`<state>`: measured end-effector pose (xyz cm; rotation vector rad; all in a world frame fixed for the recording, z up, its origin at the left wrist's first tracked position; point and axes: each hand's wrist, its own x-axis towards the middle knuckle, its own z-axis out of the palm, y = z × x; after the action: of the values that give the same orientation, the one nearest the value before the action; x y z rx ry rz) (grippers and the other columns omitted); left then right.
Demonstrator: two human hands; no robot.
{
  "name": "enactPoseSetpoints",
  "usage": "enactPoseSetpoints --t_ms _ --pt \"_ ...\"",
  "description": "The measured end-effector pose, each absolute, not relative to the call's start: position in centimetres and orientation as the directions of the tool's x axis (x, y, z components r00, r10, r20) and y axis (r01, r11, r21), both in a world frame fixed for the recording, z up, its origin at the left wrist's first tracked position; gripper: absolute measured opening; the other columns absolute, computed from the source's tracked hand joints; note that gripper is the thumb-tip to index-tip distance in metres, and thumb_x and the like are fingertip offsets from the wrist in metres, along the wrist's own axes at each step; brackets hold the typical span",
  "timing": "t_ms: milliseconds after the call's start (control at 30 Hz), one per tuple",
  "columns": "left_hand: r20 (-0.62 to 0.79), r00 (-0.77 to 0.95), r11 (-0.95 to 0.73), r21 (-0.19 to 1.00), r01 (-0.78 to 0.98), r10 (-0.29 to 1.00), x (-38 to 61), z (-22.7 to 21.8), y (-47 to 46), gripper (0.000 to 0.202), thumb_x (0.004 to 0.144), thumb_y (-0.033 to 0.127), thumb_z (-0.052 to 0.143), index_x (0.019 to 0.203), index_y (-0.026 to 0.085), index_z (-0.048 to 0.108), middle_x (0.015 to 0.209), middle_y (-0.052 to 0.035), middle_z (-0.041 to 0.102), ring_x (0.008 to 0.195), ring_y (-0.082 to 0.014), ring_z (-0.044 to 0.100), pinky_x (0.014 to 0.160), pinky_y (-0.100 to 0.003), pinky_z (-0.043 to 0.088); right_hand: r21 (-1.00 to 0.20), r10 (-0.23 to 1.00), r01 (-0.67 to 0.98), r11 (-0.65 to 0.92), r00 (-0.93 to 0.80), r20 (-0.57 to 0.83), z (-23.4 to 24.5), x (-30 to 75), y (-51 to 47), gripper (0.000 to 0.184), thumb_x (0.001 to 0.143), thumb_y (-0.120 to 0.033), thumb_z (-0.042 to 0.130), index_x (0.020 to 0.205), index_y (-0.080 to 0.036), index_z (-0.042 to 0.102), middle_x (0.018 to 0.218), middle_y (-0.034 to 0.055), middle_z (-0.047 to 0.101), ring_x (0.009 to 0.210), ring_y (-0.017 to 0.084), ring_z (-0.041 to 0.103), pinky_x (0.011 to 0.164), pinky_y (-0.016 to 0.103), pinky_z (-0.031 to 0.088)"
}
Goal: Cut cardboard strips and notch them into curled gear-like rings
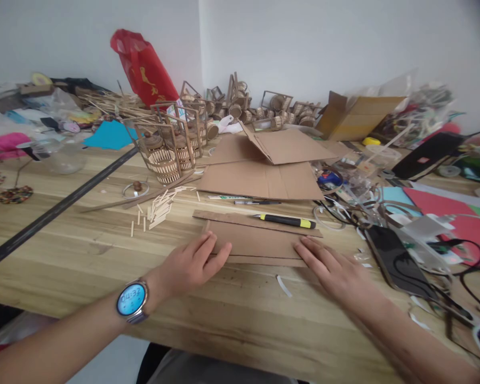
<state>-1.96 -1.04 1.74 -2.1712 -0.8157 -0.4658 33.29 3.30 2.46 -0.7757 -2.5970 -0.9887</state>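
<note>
My left hand (194,262), with a watch on its wrist, lies flat with fingers stretched out on the left end of a brown cardboard piece (260,241). On the right end of the same piece rests my right hand (330,266), also flat and open. Neither hand grips anything. A narrow cardboard strip (232,218) lies just beyond the piece, and a yellow and black utility knife (288,220) rests on it.
Larger flattened cardboard (264,178) sits farther back, with a pen (258,202) before it. Small wooden sticks (158,209) and wooden cage models (170,146) are to the left, a long black bar (56,210) crosses the table, and a phone (394,258) with cables lies right.
</note>
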Motion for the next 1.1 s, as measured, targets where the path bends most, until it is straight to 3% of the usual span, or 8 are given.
enactPoseSetpoints --t_ms 133,200,300,400,500,733,867,1100 --pt "0.554 0.724 -0.521 -0.509 0.685 0.411 -1.9 2.0 -1.0 0.036 0.093 0.004 0.046 0.127 0.012 0.053 0.097 -0.0112 0.069 0.091 -0.0223 0.068 0.070 -0.030 0.059 0.551 0.377 0.559 0.620 -0.828 0.416 2.6 33.4 3.6 0.051 0.088 0.000 0.040 0.137 -0.013 0.047 0.113 0.0134 0.072 0.104 0.021 0.067 0.076 0.027 0.052" --pt "0.549 0.707 -0.556 -0.450 0.699 0.445 -1.8 2.0 -1.2 0.032 0.098 0.016 0.045 0.128 0.010 0.053 0.099 -0.0138 0.069 0.092 -0.0240 0.067 0.075 -0.034 0.058 0.547 0.371 0.558 0.624 -0.828 0.421 2.5 33.4 3.6 0.051 0.089 0.000 0.040 0.138 -0.015 0.047 0.114 0.0128 0.072 0.104 0.020 0.067 0.078 0.027 0.052" --pt "0.532 0.651 -0.615 -0.278 0.738 0.541 -1.2 2.3 -1.7 0.043 0.103 0.035 0.038 0.129 0.007 0.056 0.112 -0.0194 0.068 0.102 -0.0273 0.064 0.083 -0.040 0.056 0.531 0.377 0.564 0.633 -0.823 0.425 2.3 33.5 3.6 0.049 0.090 -0.001 0.039 0.136 -0.016 0.048 0.116 0.0127 0.072 0.105 0.020 0.067 0.081 0.028 0.052" --pt "0.492 0.534 -0.586 -0.060 0.808 0.687 -0.5 3.2 -2.2 0.043 0.104 0.033 0.034 0.127 0.008 0.061 0.121 -0.0186 0.067 0.110 -0.0270 0.061 0.091 -0.043 0.053 0.510 0.394 0.574 0.640 -0.816 0.424 2.1 33.5 3.5 0.049 0.090 -0.002 0.040 0.137 -0.017 0.049 0.118 0.0122 0.071 0.107 0.020 0.067 0.081 0.028 0.052" --pt "0.398 0.472 -0.531 0.046 0.846 0.787 0.0 4.2 -2.5 0.044 0.104 0.035 0.033 0.126 0.010 0.062 0.124 -0.0158 0.067 0.114 -0.0277 0.058 0.094 -0.045 0.050 0.512 0.387 0.570 0.643 -0.819 0.425 2.1 33.5 3.5 0.048 0.090 -0.002 0.040 0.134 -0.016 0.051 0.117 0.0127 0.072 0.107 0.021 0.067 0.080 0.028 0.051" --pt "0.292 0.604 -0.592 -0.139 0.794 0.742 0.0 4.3 -2.1 0.039 0.105 0.030 0.036 0.126 0.006 0.057 0.126 -0.0172 0.065 0.116 -0.0274 0.059 0.096 -0.043 0.045 0.554 0.351 0.539 0.634 -0.839 0.416 2.5 33.4 3.3 0.037 0.093 -0.002 0.035 0.125 -0.010 0.054 0.114 0.0156 0.072 0.105 0.021 0.068 0.080 0.029 0.052" --pt "0.324 0.628 -0.570 -0.264 0.778 0.707 0.0 3.5 -2.0 0.036 0.102 0.027 0.043 0.125 0.002 0.055 0.122 -0.0211 0.066 0.113 -0.0298 0.061 0.094 -0.043 0.047 0.536 0.347 0.539 0.650 -0.838 0.422 2.5 33.5 3.3 0.040 0.094 -0.003 0.034 0.130 -0.010 0.051 0.114 0.0156 0.072 0.106 0.021 0.068 0.080 0.028 0.053" --pt "0.410 0.636 -0.540 -0.335 0.772 0.654 0.0 2.8 -2.1 0.031 0.101 0.021 0.046 0.121 0.000 0.055 0.116 -0.0247 0.067 0.110 -0.0303 0.065 0.089 -0.041 0.051 0.475 0.399 0.563 0.677 -0.822 0.406 2.2 33.6 3.0 0.049 0.096 -0.007 0.035 0.144 -0.013 0.042 0.120 0.0145 0.070 0.111 0.021 0.066 0.082 0.029 0.055"
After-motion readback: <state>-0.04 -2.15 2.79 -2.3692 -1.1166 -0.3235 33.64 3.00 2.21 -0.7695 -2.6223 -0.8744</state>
